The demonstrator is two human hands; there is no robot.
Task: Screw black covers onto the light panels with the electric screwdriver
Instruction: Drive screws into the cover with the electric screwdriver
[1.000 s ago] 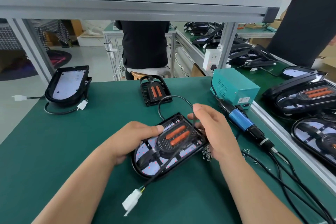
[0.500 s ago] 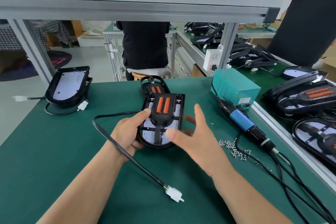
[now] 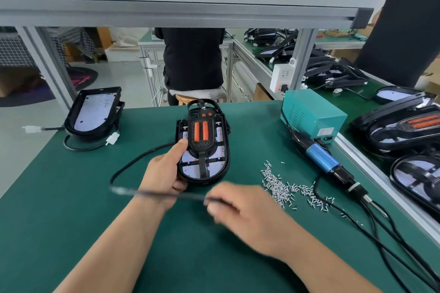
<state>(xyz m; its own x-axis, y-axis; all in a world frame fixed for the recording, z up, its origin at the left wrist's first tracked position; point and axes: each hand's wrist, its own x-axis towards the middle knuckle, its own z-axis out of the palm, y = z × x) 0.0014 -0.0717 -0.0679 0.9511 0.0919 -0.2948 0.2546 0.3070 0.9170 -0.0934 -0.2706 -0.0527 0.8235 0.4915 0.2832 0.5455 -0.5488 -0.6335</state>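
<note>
Green mat (image 3: 71, 197): my left hand (image 3: 164, 173) grips the light panel (image 3: 202, 166), right hand (image 3: 250, 216) pinches its cable (image 3: 133, 162) clear; next, I reckon, screws (image 3: 278, 185) and the electric screwdriver (image 3: 321, 162).

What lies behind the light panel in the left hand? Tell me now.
Another black unit lies on the green table behind the light panel; only its arched top and two orange tips show. Its remainder is covered by the panel that the left hand grips.
</note>
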